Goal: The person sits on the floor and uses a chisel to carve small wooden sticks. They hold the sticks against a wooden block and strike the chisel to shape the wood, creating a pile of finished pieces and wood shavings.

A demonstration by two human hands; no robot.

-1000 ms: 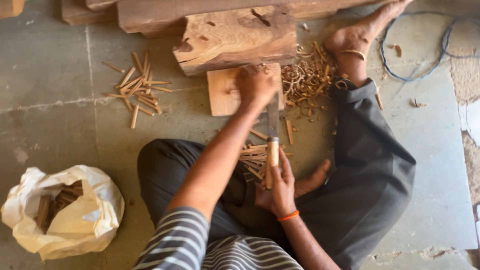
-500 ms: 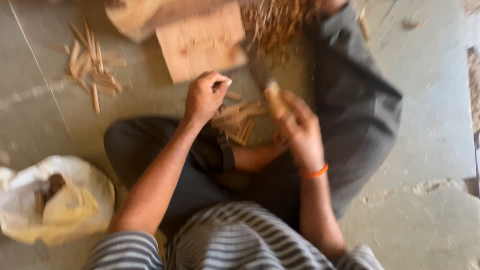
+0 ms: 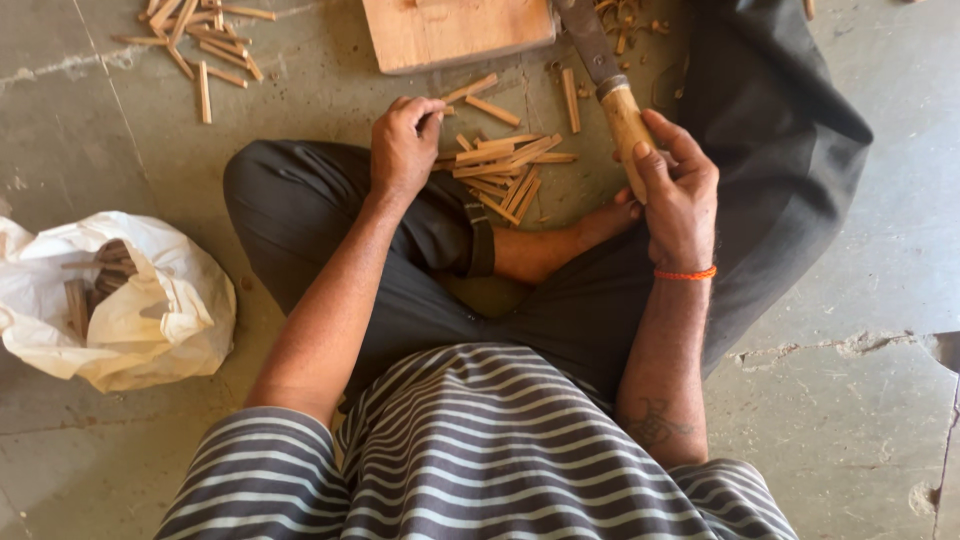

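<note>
Seated worker splitting wood into thin sticks on a concrete floor (image 3: pixel 860 250), seen from above. The right hand (image 3: pixel 680 195), at about 2 o'clock from the crossed legs, is closed around the pale wooden handle of a chopping knife (image 3: pixel 610 85); its dark blade runs up toward 12 o'clock and out of view beside the wooden block (image 3: pixel 455 30). The left hand (image 3: pixel 405 145), at about 11 o'clock, is curled with fingertips pinched together near a thin stick; whether it actually grips that stick cannot be told. The two hands are well apart.

Between the hands, just ahead of the bare foot (image 3: pixel 605 220), lies a loose heap of split sticks (image 3: pixel 505 165), the work in hand. A second scatter of sticks (image 3: pixel 195 40) lies at 10 o'clock near the top edge. A white plastic bag (image 3: pixel 130 300), at 9 o'clock, stands open with further wood pieces inside.

Judged from the layout, the splitting is well under way: two heaps of finished sticks lie on the floor and some wood is bagged. No uncut piece rests on the block at this moment. What seems left is to take up more stock and to gather the loose sticks.
</note>
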